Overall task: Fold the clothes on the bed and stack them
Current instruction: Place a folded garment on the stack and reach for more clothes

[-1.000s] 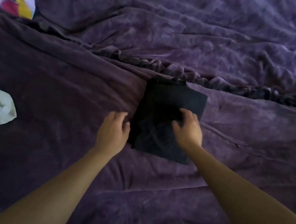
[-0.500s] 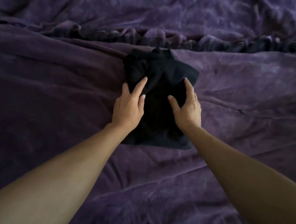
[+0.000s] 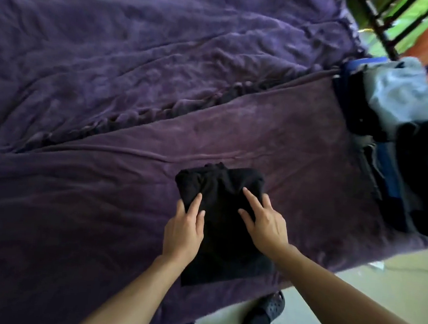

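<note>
A black garment (image 3: 224, 223), folded into a compact rectangle, lies on the purple bed cover (image 3: 99, 203) near the bed's front edge. My left hand (image 3: 184, 230) rests flat on its left side, fingers straight and pointing away from me. On the garment's right side my right hand (image 3: 264, 223) presses down with its fingers spread. Neither hand grips the cloth. At the bed's right end sits a pile of clothes (image 3: 398, 132), dark, blue and light grey.
A crumpled purple blanket (image 3: 166, 52) covers the far half of the bed. Dark metal bars (image 3: 387, 29) stand behind the pile at top right. Pale floor (image 3: 392, 281) lies to the right, with a dark perforated shoe (image 3: 270, 307) on my foot below the bed edge.
The view has swung right, bringing the clothes pile and floor into sight. Both hands stay flat on the folded black garment, right fingers now spread wider.
</note>
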Demonstrator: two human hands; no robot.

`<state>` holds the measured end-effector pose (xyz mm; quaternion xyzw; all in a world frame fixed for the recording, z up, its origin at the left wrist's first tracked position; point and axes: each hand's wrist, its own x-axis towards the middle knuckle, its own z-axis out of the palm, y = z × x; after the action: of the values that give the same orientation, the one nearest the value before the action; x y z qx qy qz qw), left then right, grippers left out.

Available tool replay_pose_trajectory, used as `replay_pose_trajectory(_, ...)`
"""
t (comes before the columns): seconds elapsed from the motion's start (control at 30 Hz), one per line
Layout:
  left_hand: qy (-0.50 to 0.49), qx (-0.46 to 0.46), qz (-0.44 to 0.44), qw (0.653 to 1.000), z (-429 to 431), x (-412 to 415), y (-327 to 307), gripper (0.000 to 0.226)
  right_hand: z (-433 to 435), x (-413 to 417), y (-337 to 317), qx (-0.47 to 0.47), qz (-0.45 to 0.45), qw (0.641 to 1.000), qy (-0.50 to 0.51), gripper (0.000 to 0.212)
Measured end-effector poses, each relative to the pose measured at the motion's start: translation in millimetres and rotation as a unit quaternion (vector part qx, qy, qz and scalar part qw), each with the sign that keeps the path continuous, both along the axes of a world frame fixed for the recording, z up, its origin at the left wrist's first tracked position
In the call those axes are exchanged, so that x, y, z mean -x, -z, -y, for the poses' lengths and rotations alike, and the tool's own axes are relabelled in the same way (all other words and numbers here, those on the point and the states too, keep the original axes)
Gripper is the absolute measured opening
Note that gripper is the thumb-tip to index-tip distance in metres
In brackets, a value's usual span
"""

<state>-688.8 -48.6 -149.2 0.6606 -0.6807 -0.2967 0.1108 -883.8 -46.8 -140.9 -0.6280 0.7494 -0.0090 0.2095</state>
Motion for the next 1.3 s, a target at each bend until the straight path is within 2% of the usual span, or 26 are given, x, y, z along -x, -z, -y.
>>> replay_pose_trajectory(0.17,0.027,0.01,-0.001,1.0,-22.4,103.8,-33.0,0.045,-37.3,106.8,-29.2,0.027,-0.003,0.999,0.019,0.054)
replay_pose_trajectory(0.37,0.038,0.065,-0.036,0.997,-50.4,242.5,-84.2,0.044,-71.5,248.4,-84.2,0.065,-0.012,0.997,0.025,0.055)
replay_pose_trajectory(0.63,0.055,0.083,-0.089,0.991,-30.0,390.0,-149.8,0.044,-58.3,398.7,-147.1,0.115,-0.043,0.992,0.032,0.057)
replay_pose_trajectory(0.83,0.044,0.124,-0.123,0.984,34.1,453.6,-177.1,0.043,12.3,469.1,-179.8,0.18,0.012,0.983,0.014,0.058)
replay_pose_trajectory(0.97,0.019,0.144,-0.135,0.98,94.5,494.6,-184.3,0.043,80.0,510.1,-201.7,0.195,-0.081,0.977,-0.01,0.058)
replay_pose_trajectory(1.17,-0.032,0.105,-0.158,0.981,192.6,552.6,-170.7,0.044,206.8,565.4,-190.3,0.133,-0.106,0.984,-0.047,0.057)
replay_pose_trajectory(1.3,-0.056,0.066,-0.144,0.986,255.5,589.6,-152.0,0.044,285.2,599.1,-163.8,0.088,-0.12,0.987,-0.059,0.058)
